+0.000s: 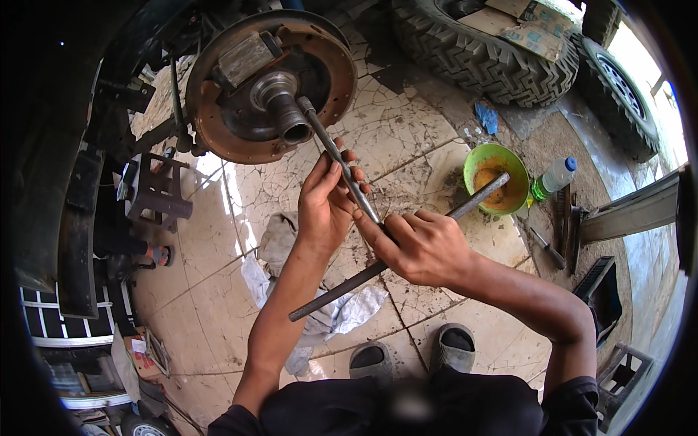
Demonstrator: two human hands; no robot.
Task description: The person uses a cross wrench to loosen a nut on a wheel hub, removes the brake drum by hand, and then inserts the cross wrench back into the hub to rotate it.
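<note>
My left hand (pixel 327 203) is closed around a slim steel rod (pixel 323 132) that angles up to a fitting at its top, just beside the protruding spindle (pixel 283 116) of a rusty round hub backing plate (pixel 211 109); whether it touches the spindle I cannot tell. At the rod's lower end, my right hand (pixel 418 247) grips where a long dark bar (pixel 334 291) crosses it diagonally. The bar's upper end hangs over a green bowl (pixel 476 167) with orange residue, on the floor.
A large tyre (pixel 494 76) with cardboard and a wheel (pixel 618 102) lie at upper right. A bottle (pixel 545 185) and screwdriver (pixel 549 251) are on the right. Rags (pixel 356 309) cover tiles below my arms. At left are a plastic stool (pixel 163 203) and another person's foot (pixel 160 254).
</note>
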